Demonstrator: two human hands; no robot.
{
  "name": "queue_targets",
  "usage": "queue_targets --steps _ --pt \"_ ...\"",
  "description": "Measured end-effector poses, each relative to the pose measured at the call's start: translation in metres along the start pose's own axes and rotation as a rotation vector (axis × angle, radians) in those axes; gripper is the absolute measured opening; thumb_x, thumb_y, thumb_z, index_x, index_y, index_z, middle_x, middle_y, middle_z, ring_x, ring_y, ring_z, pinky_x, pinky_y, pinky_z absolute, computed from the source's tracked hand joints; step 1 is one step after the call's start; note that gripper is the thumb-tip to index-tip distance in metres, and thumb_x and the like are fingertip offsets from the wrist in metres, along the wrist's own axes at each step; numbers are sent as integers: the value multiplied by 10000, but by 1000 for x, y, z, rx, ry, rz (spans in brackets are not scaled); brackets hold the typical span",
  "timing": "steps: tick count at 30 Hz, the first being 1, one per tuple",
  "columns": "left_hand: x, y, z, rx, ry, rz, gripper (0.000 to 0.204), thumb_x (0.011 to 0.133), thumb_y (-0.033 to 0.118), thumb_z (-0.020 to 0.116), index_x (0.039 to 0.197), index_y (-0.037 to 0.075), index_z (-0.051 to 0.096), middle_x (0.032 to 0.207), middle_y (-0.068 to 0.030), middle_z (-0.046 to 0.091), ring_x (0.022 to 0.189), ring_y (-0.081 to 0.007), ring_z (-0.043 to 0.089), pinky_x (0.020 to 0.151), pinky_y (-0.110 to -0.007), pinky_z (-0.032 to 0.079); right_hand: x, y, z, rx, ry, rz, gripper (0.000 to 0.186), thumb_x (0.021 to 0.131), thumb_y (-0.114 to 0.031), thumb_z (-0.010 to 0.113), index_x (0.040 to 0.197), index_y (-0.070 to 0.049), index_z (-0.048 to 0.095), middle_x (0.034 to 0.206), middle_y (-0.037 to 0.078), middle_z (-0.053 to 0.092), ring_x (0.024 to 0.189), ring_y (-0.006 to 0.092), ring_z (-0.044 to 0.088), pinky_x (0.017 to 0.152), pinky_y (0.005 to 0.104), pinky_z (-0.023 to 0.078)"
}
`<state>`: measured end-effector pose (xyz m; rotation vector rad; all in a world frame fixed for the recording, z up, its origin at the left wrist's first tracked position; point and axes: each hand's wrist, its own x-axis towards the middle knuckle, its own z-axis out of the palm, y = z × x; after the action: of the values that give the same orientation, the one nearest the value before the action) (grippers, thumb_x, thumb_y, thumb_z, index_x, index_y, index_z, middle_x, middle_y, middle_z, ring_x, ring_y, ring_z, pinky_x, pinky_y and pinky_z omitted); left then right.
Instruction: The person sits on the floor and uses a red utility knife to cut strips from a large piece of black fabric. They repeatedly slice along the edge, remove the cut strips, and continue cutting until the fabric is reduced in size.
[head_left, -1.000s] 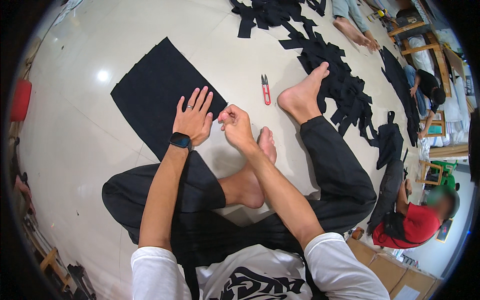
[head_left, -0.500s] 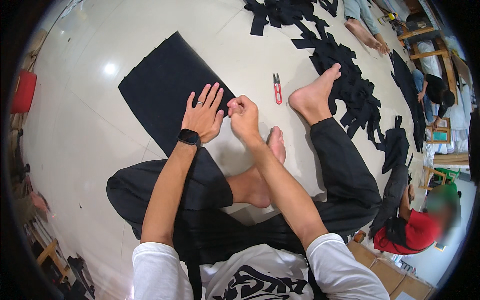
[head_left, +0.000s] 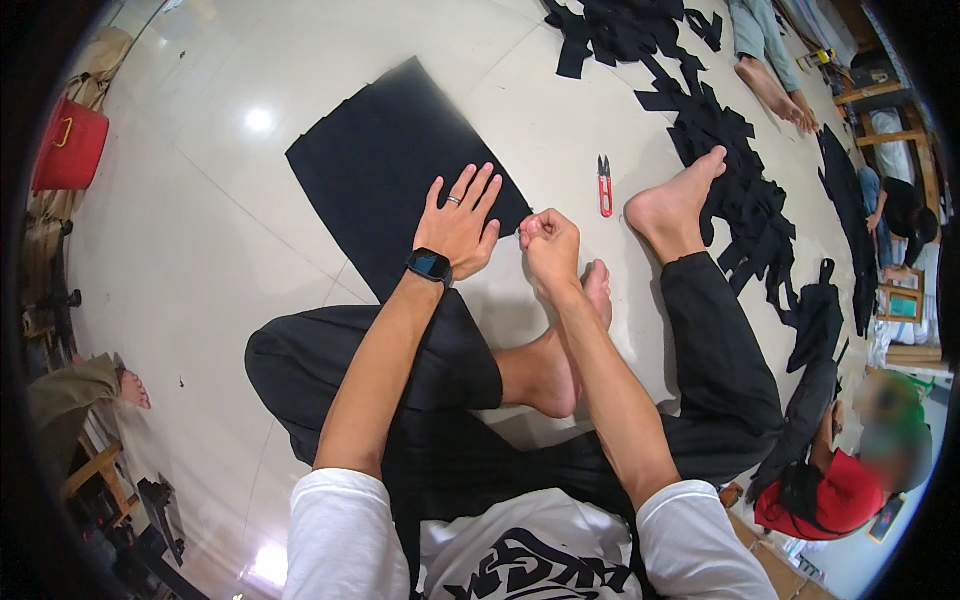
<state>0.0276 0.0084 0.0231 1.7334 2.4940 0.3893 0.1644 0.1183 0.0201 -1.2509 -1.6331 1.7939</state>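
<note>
I sit on a pale tiled floor with a black fabric panel (head_left: 390,160) spread flat in front of me. My left hand (head_left: 458,222), with a ring and a dark wristwatch, lies flat on the panel's near corner, fingers spread. My right hand (head_left: 548,243) is closed at that same corner, fingertips pinched on the fabric's edge. A red thread snipper (head_left: 604,186) lies on the floor just right of my right hand, beside my bare right foot (head_left: 675,205).
A long heap of black fabric pieces (head_left: 725,150) runs along the right. Another person's legs (head_left: 765,70) show at the far top right, and a person in red (head_left: 835,490) sits at the lower right. A red bag (head_left: 70,145) stands far left.
Both hands stay at the panel's near corner. The view has shifted a little, so the panel and snipper sit further right in the picture.
</note>
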Motion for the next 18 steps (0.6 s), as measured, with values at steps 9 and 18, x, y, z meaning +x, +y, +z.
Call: queue_targets --steps 9,18 --pt "-4 -1 -2 -11 -17 24 756 957 360 548 1641 102 358 1733 -112 300 1598 -286 271 1264 -610 224 -11 -4 -5 241 14 49 126 1035 17 566 941 49 644 791 96 660 694 144 611 629 280 504" --pt "-4 0 -5 -44 -28 13 877 882 448 602 1643 91 353 1737 -123 287 1607 -291 255 1269 -615 208 -5 -24 -9 -47 -55 126 126 1013 -49 629 1041 63 679 837 136 728 774 189 728 692 300 601"
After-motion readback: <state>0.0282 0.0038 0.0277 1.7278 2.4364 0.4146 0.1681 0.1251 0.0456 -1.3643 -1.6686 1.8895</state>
